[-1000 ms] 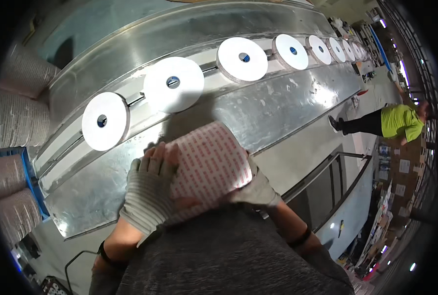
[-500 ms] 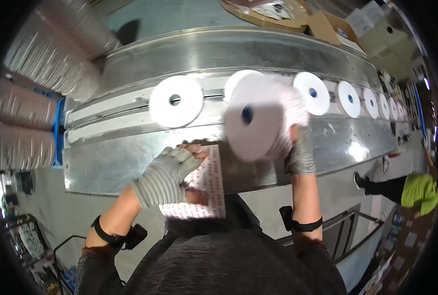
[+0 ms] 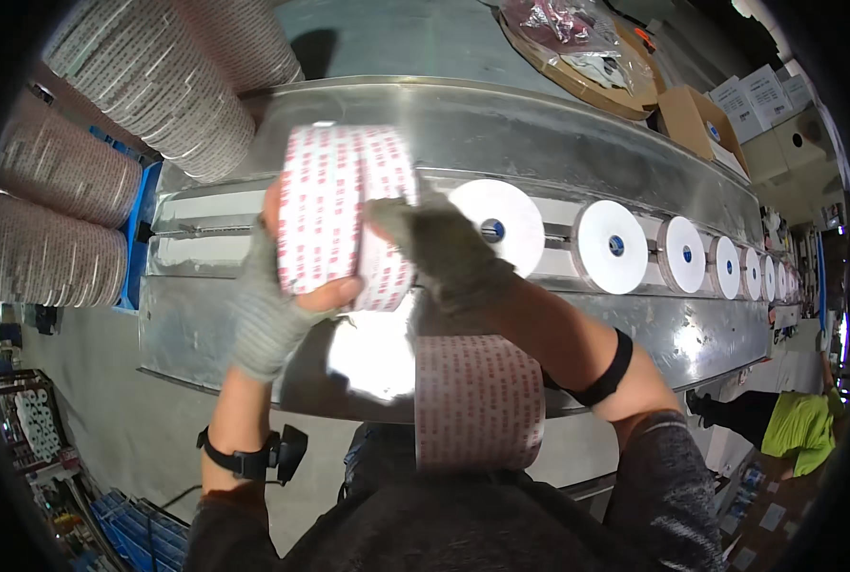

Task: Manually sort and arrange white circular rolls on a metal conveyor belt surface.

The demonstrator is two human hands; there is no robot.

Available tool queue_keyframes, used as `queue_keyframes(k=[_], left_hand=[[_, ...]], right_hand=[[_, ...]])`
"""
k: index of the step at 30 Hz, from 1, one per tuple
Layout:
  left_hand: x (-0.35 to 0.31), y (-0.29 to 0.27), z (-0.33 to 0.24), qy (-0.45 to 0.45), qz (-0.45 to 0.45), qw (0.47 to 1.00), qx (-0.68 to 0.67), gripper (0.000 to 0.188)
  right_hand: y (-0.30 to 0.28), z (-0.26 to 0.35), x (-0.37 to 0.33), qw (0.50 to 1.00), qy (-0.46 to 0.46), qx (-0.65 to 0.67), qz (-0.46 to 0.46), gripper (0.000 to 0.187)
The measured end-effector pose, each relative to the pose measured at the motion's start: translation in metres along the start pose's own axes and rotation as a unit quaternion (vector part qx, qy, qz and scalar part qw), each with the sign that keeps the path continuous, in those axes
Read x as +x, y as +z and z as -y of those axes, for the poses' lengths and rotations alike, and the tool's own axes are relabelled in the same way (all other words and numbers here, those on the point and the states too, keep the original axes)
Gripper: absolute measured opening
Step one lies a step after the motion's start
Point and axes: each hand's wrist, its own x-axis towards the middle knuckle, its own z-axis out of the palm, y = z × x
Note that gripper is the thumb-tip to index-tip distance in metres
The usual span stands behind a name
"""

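Two white tape rolls with reddish print stand side by side on edge over the metal bench. My left hand (image 3: 263, 324), in a grey fingerless glove, is closed around the left tape roll (image 3: 319, 214), its thumb across the lower edge. My right hand (image 3: 449, 253), gloved alike and slightly blurred, grips the right tape roll (image 3: 385, 276), which presses against the first. Some of its fingers are hidden. A wider printed roll (image 3: 479, 400) rests at the bench's near edge, close to my torso, touched by neither hand.
White discs with blue cores, the nearest beside my right hand (image 3: 501, 224), line the bench's channel to the right. Tall stacks of printed rolls (image 3: 158, 86) rise at left. An open cardboard box (image 3: 694, 124) sits at far right. A person in a bright vest (image 3: 795, 431) is at right.
Both hands have moved up and left, bringing two rolls together on edge. The right hand has crossed from the right side. The disc at the channel's left end is no longer visible.
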Motion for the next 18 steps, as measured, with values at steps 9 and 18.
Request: queue_keyframes(k=[9, 18], left_hand=[[-0.026, -0.156, 0.155, -0.056, -0.118, 0.99, -0.051, 0.065], [0.002, -0.03, 0.163, -0.001, -0.137, 0.986, -0.091, 0.075]], right_hand=[[0.024, -0.116, 0.033, 0.945, -0.002, -0.296, 0.141, 0.083], [0.062, -0.061, 0.042, 0.98, -0.13, -0.134, 0.073, 0.098]])
